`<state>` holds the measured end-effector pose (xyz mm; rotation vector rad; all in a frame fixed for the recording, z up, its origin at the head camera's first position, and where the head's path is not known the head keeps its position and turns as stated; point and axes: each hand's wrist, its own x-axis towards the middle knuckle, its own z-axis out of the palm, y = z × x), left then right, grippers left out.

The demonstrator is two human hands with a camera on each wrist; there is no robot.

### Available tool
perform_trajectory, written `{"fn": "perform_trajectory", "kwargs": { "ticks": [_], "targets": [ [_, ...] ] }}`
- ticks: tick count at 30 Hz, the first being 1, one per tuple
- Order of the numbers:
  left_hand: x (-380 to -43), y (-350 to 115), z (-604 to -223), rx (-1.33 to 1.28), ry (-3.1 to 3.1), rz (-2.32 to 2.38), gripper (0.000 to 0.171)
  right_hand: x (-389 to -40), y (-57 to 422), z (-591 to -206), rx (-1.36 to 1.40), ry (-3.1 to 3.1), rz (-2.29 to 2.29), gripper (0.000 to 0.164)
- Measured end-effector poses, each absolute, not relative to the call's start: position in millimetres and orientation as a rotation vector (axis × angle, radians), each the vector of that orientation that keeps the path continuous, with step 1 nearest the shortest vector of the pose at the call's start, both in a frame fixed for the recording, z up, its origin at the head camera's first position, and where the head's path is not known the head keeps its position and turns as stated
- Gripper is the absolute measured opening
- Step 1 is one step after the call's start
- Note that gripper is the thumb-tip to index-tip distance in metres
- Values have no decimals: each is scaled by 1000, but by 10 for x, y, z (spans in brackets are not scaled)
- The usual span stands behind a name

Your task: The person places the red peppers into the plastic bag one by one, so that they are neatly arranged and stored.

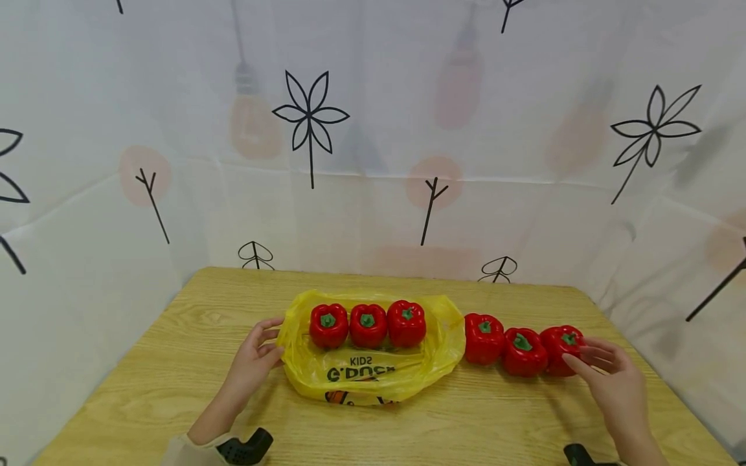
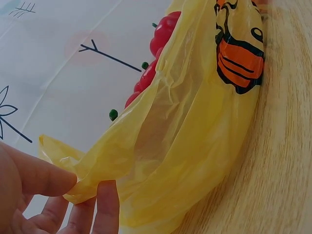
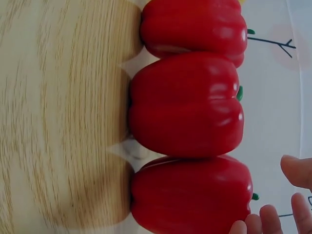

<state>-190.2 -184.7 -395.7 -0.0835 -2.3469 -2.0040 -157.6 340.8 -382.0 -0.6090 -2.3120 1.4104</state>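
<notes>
A yellow plastic bag [image 1: 303, 372] with black lettering lies on the table, its mouth spread. Three red bell peppers with green stems, the middle pepper [image 1: 368, 329] among them, sit in a row at the bag. My left hand [image 1: 250, 356] pinches the bag's left rim between thumb and fingers, as the left wrist view confirms. Right of the bag, three more peppers stand side by side: one pepper [image 1: 484, 343] against the bag, a middle pepper [image 1: 523, 355] and an end pepper [image 3: 192, 192]. My right hand [image 1: 618, 382] is at that end pepper, fingers loosely bent; contact is unclear.
The wooden table [image 1: 454, 427] reaches back to a white curtain [image 1: 373, 220] printed with plants. A dark wrist device [image 1: 247, 446] shows on the left arm and another dark device [image 1: 579, 455] near the right wrist.
</notes>
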Motion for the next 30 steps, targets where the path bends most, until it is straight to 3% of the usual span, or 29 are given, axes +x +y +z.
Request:
{"fn": "perform_trajectory", "kwargs": {
  "ticks": [10, 22, 30],
  "targets": [
    [-1918, -1844, -3969, -60, -2349, -2016, 47, -1614, 3457, -3817, -733, -2294, 1426, 50],
    [-1914, -1849, -3968, -83, -2341, -2020, 46, -1992, 3978, -4382, -648, -2396, 1311, 90],
    [-1918, -1851, -3971, -73, -2335, -2036, 46, -1921, 3791, -4170, -637, -2444, 1508, 104]
  ]
}}
